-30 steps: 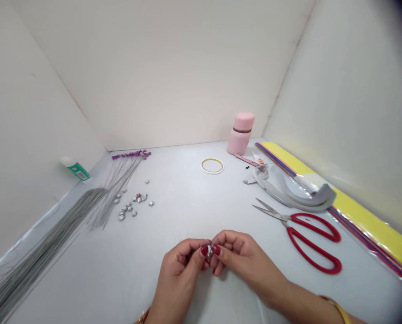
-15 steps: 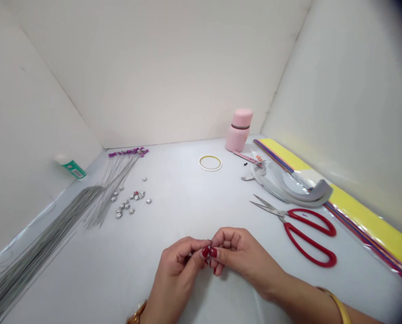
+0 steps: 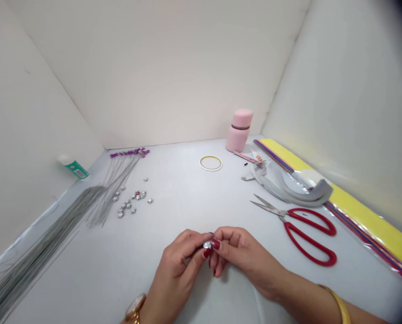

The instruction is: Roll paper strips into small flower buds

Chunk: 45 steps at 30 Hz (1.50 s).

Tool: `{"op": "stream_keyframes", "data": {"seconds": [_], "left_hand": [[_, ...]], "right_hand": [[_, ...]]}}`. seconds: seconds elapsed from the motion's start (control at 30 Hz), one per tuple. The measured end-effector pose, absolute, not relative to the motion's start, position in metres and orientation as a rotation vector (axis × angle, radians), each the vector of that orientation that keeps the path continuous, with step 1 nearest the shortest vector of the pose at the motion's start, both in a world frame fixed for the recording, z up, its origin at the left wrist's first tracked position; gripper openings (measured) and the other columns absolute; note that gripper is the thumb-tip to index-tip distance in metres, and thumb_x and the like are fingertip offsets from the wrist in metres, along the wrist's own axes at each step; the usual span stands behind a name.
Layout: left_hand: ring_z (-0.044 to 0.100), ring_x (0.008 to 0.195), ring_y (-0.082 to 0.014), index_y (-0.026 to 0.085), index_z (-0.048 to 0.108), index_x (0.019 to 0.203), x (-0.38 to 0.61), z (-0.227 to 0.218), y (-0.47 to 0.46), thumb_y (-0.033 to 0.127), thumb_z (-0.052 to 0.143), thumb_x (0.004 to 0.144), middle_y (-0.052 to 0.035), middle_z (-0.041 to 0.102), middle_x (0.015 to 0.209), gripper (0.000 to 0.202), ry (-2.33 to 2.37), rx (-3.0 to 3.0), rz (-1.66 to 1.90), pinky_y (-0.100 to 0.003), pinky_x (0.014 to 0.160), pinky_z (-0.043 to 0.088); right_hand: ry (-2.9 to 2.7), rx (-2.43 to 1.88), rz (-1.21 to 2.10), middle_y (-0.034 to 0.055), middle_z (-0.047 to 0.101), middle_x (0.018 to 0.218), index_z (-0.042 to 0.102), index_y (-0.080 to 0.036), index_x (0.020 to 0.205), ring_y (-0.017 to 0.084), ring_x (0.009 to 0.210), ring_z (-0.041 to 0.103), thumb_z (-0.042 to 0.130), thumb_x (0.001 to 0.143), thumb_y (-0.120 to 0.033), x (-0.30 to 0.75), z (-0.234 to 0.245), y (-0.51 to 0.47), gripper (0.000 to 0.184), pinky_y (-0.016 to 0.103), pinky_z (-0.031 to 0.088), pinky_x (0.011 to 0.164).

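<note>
On my screen the desk [image 3: 174, 189] carries a wire bundle [image 3: 35, 247] at the left, red scissors [image 3: 300, 240] at the right, and a scatter of silver bits [image 3: 130, 201] further off. Above it, the left hand [image 3: 176, 265] and right hand [image 3: 244, 254] meet, each grip narrow, pinching one small silver piece [image 3: 207, 245] at the fingertips. The piece has just come back into sight, so the fingers have shifted around it.
</note>
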<state>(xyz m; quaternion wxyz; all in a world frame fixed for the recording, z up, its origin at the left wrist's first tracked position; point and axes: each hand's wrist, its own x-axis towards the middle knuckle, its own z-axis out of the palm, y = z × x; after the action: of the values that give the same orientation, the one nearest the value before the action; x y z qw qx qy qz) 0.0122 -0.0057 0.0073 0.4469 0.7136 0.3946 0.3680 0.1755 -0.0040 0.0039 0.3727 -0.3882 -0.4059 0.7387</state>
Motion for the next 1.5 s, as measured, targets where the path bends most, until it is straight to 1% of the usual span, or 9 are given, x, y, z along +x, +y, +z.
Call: {"op": "stream_keyframes", "data": {"seconds": [0.1, 0.2, 0.37, 0.57, 0.63, 0.8, 0.97, 1.37, 1.5], "left_hand": [[0.056, 0.074, -0.0153, 0.023, 0.06, 0.103, 0.015, 0.0066, -0.0069, 0.019, 0.047, 0.085, -0.0033, 0.057, 0.08, 0.023, 0.959, 1.552, 0.921, -0.026, 0.069, 0.044], [0.055, 0.07, -0.0139, 0.02, 0.06, 0.094, 0.0169, 0.0068, -0.0082, 0.023, 0.048, 0.084, -0.0022, 0.055, 0.079, 0.015, 0.966, 1.322, 0.942, -0.025, 0.065, 0.045], [0.055, 0.072, -0.0154, 0.017, 0.065, 0.082, 0.0143, 0.0074, -0.0075, 0.023, 0.05, 0.083, -0.0034, 0.056, 0.075, 0.016, 0.978, 1.411, 0.915, -0.027, 0.068, 0.043], [0.055, 0.068, -0.0136, 0.019, 0.064, 0.097, 0.0158, 0.0103, -0.0058, 0.022, 0.053, 0.081, -0.0018, 0.057, 0.075, 0.02, 0.959, 1.219, 0.916, -0.025, 0.066, 0.043], [0.054, 0.065, -0.0131, 0.016, 0.067, 0.087, 0.0166, 0.0117, -0.0048, 0.023, 0.053, 0.081, -0.0013, 0.057, 0.068, 0.016, 0.959, 1.202, 0.892, -0.025, 0.064, 0.043], [0.052, 0.065, -0.0132, 0.014, 0.067, 0.07, 0.0158, 0.0107, -0.0037, 0.025, 0.057, 0.078, -0.0013, 0.055, 0.068, 0.017, 1.04, 1.204, 0.872, -0.024, 0.064, 0.04], [0.047, 0.059, -0.0112, 0.013, 0.062, 0.062, 0.0141, 0.0097, -0.0034, 0.026, 0.057, 0.078, 0.0008, 0.055, 0.058, 0.021, 1.055, 1.138, 0.813, -0.022, 0.06, 0.037], [0.042, 0.051, -0.0083, 0.011, 0.06, 0.053, 0.0129, 0.0091, -0.0006, 0.024, 0.065, 0.07, 0.0008, 0.054, 0.051, 0.022, 0.922, 0.847, 0.715, -0.021, 0.053, 0.032], [0.044, 0.05, -0.0082, 0.011, 0.061, 0.055, 0.0124, 0.0085, 0.0002, 0.022, 0.064, 0.07, -0.0011, 0.057, 0.053, 0.019, 0.889, 0.784, 0.687, -0.021, 0.052, 0.032]], "right_hand": [[-1.011, -0.991, 1.89, 0.0007, 0.061, 0.058, 0.056, -0.012, 0.069, 0.008, 0.049, 0.055, 0.062, 0.075, -0.037, 0.1741, 0.004, -0.0046, 0.026, 0.02, 0.042, 0.052], [-1.036, -0.993, 1.859, 0.0005, 0.06, 0.059, 0.057, -0.012, 0.07, 0.009, 0.052, 0.056, 0.062, 0.074, -0.036, 0.1722, 0.0065, -0.006, 0.025, 0.021, 0.043, 0.054], [-1.217, -1.036, 1.841, 0.0007, 0.06, 0.06, 0.057, -0.012, 0.069, 0.01, 0.053, 0.056, 0.06, 0.075, -0.039, 0.1733, 0.0068, -0.0077, 0.027, 0.023, 0.043, 0.055], [-1.136, -0.977, 1.854, 0.0016, 0.06, 0.06, 0.056, -0.012, 0.072, 0.009, 0.052, 0.055, 0.052, 0.082, -0.039, 0.1722, 0.0035, -0.0081, 0.029, 0.022, 0.043, 0.055], [-1.145, -0.98, 1.824, 0.0019, 0.06, 0.06, 0.057, -0.011, 0.073, 0.009, 0.052, 0.055, 0.052, 0.082, -0.039, 0.1715, 0.0035, -0.0079, 0.029, 0.022, 0.043, 0.055], [-1.269, -1.027, 1.773, 0.0029, 0.06, 0.061, 0.058, -0.01, 0.071, 0.01, 0.054, 0.055, 0.05, 0.082, -0.04, 0.1723, 0.0036, -0.0062, 0.033, 0.023, 0.044, 0.055], [-1.16, -1.029, 1.892, 0.0041, 0.061, 0.056, 0.057, -0.011, 0.07, 0.011, 0.048, 0.057, 0.041, 0.085, -0.046, 0.1709, 0.003, -0.0051, 0.041, 0.023, 0.043, 0.052], [-0.84, -0.906, 2.256, 0.0062, 0.063, 0.053, 0.056, -0.009, 0.068, 0.01, 0.04, 0.058, 0.047, 0.08, -0.049, 0.1715, 0.0017, -0.0079, 0.043, 0.018, 0.045, 0.042], [-0.876, -0.924, 2.235, 0.0057, 0.063, 0.052, 0.056, -0.009, 0.068, 0.009, 0.039, 0.057, 0.047, 0.08, -0.05, 0.1704, 0.0009, -0.0078, 0.044, 0.017, 0.044, 0.041]]}}
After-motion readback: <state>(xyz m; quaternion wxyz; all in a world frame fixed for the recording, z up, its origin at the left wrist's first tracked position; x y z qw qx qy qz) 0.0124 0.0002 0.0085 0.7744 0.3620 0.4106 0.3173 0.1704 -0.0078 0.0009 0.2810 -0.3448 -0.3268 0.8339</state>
